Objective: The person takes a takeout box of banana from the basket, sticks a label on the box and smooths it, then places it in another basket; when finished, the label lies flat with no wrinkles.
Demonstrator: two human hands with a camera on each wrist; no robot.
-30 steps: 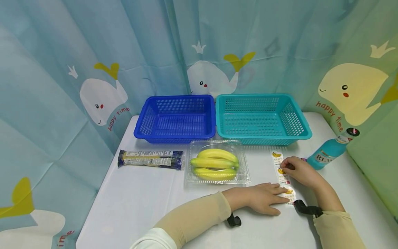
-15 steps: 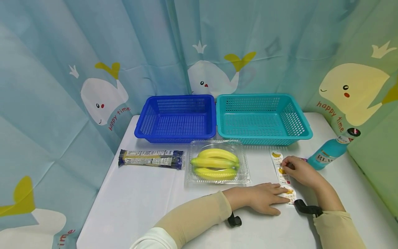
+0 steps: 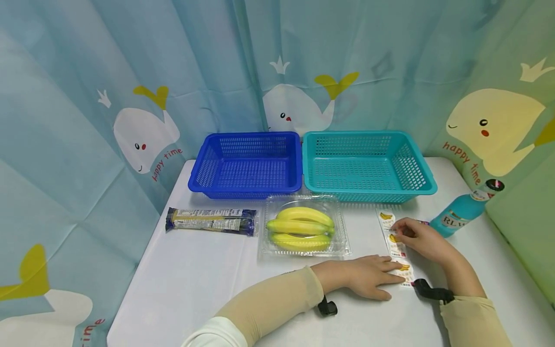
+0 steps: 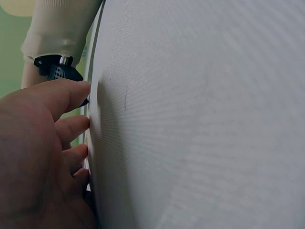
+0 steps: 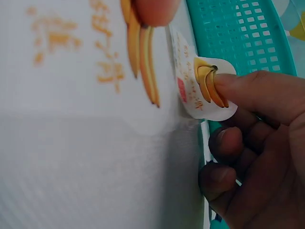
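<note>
A white strip of banana stickers (image 3: pixel 396 248) lies on the table in the head view. My right hand (image 3: pixel 422 241) is at its far part. In the right wrist view the thumb and finger pinch one sticker (image 5: pixel 194 98), whose edge stands up from the strip; the finger behind it is hidden. My left hand (image 3: pixel 368 277) lies palm down with fingers spread, its fingertips on the near sticker (image 3: pixel 407 278). In the right wrist view a fingertip (image 5: pixel 157 9) rests on that sticker's banana picture. The left wrist view shows straight fingers against the white cloth.
A clear box of bananas (image 3: pixel 299 229) stands left of the strip, with a dark packet (image 3: pixel 211 221) beyond it. Blue (image 3: pixel 197 185) and teal baskets (image 3: pixel 368 193) line the back. Right of my right hand is a blue bottle (image 3: pixel 461 212), with a small purple item (image 3: pixel 423 222) beside it.
The fingers of my right hand have shifted slightly, baring a little more of the middle sticker. My left hand has kept its place.
</note>
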